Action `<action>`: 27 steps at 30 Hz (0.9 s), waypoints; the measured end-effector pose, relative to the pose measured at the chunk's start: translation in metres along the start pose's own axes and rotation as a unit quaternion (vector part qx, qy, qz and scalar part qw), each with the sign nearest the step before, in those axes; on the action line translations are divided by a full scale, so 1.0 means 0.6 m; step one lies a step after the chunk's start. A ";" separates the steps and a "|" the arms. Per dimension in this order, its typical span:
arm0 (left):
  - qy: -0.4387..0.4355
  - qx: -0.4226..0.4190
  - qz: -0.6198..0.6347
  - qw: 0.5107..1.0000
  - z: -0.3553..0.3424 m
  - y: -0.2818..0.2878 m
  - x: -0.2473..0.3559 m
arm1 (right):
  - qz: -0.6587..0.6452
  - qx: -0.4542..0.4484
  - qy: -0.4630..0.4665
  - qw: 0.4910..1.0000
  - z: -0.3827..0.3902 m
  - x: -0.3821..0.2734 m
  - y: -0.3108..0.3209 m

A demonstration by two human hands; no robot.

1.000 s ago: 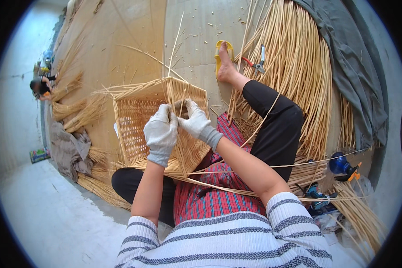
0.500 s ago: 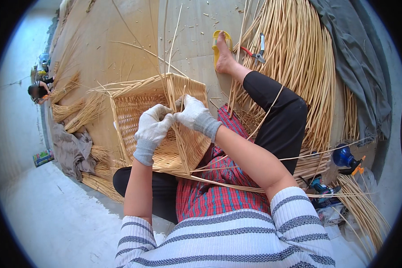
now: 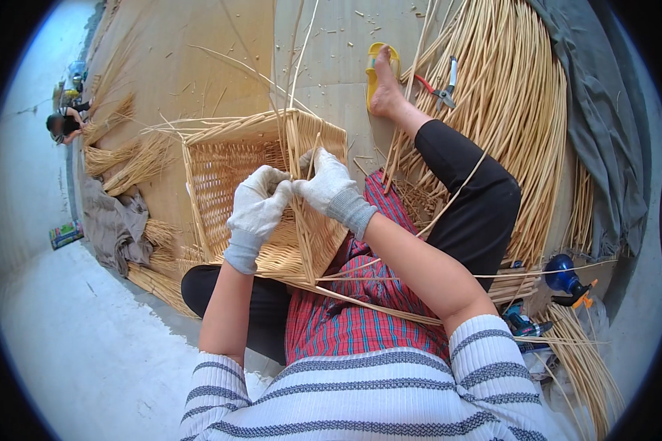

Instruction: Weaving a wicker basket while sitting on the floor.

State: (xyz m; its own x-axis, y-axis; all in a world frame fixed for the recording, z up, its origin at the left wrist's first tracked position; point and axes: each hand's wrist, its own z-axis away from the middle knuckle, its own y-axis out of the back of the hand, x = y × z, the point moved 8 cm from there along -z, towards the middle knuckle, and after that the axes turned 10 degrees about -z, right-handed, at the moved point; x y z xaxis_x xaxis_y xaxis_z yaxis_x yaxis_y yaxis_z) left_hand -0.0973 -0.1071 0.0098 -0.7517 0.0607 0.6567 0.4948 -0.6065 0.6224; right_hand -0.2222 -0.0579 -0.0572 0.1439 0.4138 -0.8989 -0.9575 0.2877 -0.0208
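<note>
A square basket of pale woven willow (image 3: pixel 206 191) lies tilted on its side in my lap, its open mouth toward the upper left, long loose rods sticking out from it. My left hand (image 3: pixel 257 206), in a white knit glove, is closed at the near edge, its fingertips pinching around thin rods there. My right hand (image 3: pixel 327 187), gloved alike, grips the upright band of rods (image 3: pixel 301 242) along that edge, thumb close beside my left fingers. A red plaid cloth (image 3: pixel 346 323) covers my lap.
Long peeled rods (image 3: pixel 507 110) lie at right with red-and-white shears (image 3: pixel 443 95) and grey cloth (image 3: pixel 603 147). A blue sprayer (image 3: pixel 563 275) and teal power tool (image 3: pixel 522 323) sit near my right elbow. Another person (image 3: pixel 66 125) is at far left beside rod bundles.
My left hand has shifted a little left along the basket edge, its fingers more curled. Basket, right hand, leg and surroundings appear slightly higher and shifted in the picture.
</note>
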 end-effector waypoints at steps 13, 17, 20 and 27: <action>0.012 -0.105 0.114 0.988 -0.027 -0.011 -0.022 | 0.054 -0.044 -0.009 0.998 -0.010 -0.009 -0.006; 0.022 -0.113 0.110 0.987 -0.036 -0.020 -0.011 | -0.010 -0.051 0.004 0.999 -0.011 0.000 -0.005; -0.007 -0.088 0.101 0.991 -0.044 -0.022 0.004 | -0.057 -0.076 0.016 0.995 -0.018 0.002 0.001; 0.051 -0.120 0.255 0.958 -0.017 -0.048 -0.097 | 0.168 0.013 0.112 0.979 0.023 -0.045 -0.006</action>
State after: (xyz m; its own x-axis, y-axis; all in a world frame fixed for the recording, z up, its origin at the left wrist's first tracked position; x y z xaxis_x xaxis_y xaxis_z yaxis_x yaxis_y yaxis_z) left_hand -0.0726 -0.1013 -0.0508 -0.4839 -0.3626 0.7965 0.7040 -0.7019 0.1081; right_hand -0.2193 -0.0583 -0.0272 -0.2403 0.2893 -0.9266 -0.9340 0.1911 0.3019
